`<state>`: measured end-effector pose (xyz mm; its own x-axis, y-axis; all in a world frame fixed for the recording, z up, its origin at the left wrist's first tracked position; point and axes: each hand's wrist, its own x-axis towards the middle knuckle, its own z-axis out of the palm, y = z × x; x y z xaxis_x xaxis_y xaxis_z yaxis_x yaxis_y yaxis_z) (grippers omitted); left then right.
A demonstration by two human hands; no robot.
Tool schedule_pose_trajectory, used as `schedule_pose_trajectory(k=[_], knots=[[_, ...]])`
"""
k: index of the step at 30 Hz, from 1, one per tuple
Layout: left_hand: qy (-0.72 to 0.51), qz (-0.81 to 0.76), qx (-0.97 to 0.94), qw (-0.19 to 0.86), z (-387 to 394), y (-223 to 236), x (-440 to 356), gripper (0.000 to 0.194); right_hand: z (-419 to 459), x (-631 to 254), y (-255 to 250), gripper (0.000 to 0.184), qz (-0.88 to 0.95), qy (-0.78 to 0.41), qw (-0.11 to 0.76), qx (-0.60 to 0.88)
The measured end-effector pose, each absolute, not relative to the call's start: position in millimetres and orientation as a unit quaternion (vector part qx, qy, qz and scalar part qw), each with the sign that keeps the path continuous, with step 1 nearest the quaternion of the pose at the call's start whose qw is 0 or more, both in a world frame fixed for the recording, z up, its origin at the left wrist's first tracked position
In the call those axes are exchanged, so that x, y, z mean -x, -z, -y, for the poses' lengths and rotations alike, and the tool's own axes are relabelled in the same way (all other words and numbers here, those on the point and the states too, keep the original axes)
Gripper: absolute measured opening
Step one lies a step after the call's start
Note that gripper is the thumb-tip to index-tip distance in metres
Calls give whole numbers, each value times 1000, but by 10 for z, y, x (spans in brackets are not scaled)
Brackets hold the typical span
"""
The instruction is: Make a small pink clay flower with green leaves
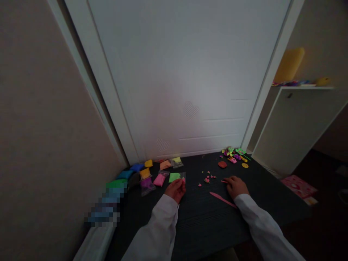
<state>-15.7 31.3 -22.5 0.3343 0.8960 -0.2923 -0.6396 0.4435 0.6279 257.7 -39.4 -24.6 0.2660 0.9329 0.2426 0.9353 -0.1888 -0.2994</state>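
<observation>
Here the left hand [175,191] pinches a pink lump [183,179], right by the green packet [174,177]; and over on the black table [201,226], the right hand [237,187] grips a thin pink stick [224,181] (a pink tool [221,198] lies nearby).

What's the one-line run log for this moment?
left hand: holds small pink piece | right hand: at thin pink stick, grip unclear | pink tool: on dark table

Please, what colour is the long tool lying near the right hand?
The tool is pink, seen best in the head view.
</observation>
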Motion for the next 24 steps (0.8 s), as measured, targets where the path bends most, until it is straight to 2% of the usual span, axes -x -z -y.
schedule_pose_trajectory(k=[8, 14, 24], knots=[[-492, -306, -200, 791, -268, 229, 143, 13, 348, -2769, 442, 34, 610, -7, 204, 766], [-505, -281, -183, 796, -276, 222, 166, 14, 361, -2887, 528, 35, 588, 10, 314, 745], [-513, -258, -164, 802, -310, 237, 229, 13, 480, -3034, 483, 35, 485, 40, 439, 755]])
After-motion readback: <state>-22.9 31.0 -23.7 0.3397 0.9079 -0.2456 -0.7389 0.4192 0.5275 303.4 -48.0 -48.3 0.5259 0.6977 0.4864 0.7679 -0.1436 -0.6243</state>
